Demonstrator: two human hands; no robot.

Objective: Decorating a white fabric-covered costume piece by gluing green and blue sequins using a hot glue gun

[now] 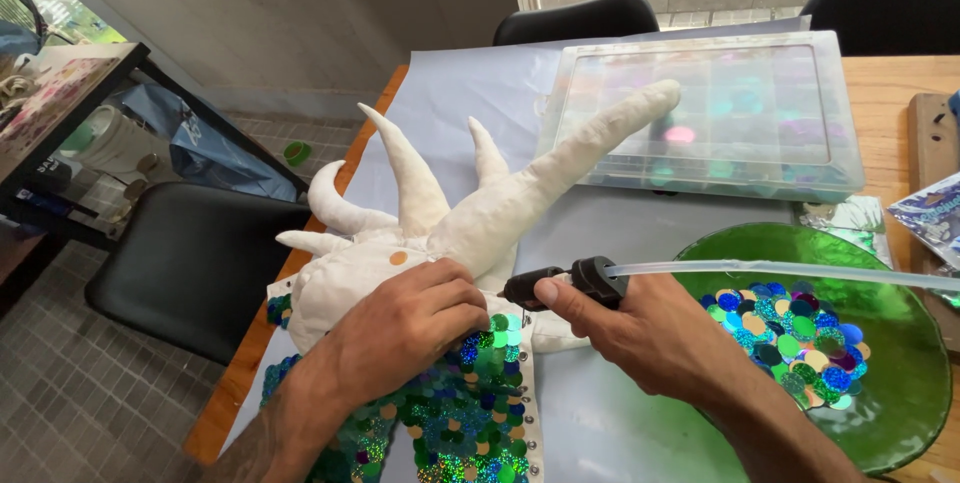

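Observation:
A white stuffed fabric figure (pixel 480 208) with several pointed horns lies on a pale blue sheet (pixel 620 413). Its lower part is covered with shiny green and blue sequins (pixel 460 413). My left hand (pixel 400 328) presses down on the figure where the white fabric meets the sequins. My right hand (pixel 650 333) grips a black glue gun (pixel 570 283) with a clear glue stick (pixel 790 271) sticking out to the right; its nozzle points left at the fabric by my left fingers.
A green glass bowl (pixel 900 413) with loose sequins sits at the right. A clear plastic compartment box (pixel 720 113) lies behind it. Black chairs (pixel 190 263) stand at the left and the far side. The wooden table edge (pixel 240 363) runs along the left.

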